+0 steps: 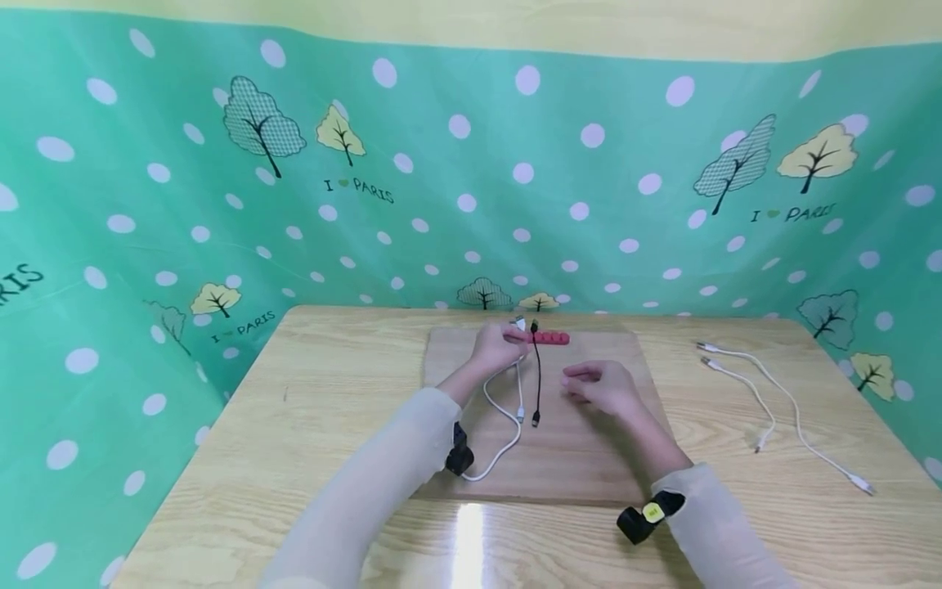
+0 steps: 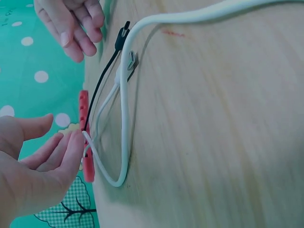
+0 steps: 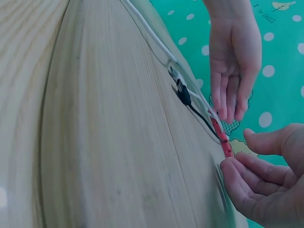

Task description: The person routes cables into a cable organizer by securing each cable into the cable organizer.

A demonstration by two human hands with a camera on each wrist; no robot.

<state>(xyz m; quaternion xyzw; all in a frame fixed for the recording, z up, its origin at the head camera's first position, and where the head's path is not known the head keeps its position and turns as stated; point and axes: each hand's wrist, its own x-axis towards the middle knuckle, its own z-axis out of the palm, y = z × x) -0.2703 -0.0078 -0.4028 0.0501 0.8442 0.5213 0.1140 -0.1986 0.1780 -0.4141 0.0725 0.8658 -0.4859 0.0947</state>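
Note:
A red cable holder [image 1: 552, 337] lies near the far edge of a wooden board. A black cable [image 1: 540, 380] runs from it toward the near side. White cable [image 1: 505, 411] loops beside it, and a white plug [image 1: 520, 415] lies near the black plug [image 1: 536, 420]; whether the white strands are one cable or two I cannot tell. My left hand [image 1: 498, 348] is at the holder's left part, fingertips [image 2: 78, 137] by the white cable and thumb apart from them. To the right, my right hand [image 1: 607, 388] hovers over the board, holding nothing, its thumb apart from its fingers.
The wooden board [image 1: 581, 466] lies on a light wooden table [image 1: 324, 393]. On the table's right side rest two more white cables, a short one [image 1: 754, 395] and a longer one [image 1: 798, 417]. A green dotted cloth [image 1: 441, 164] hangs behind the table.

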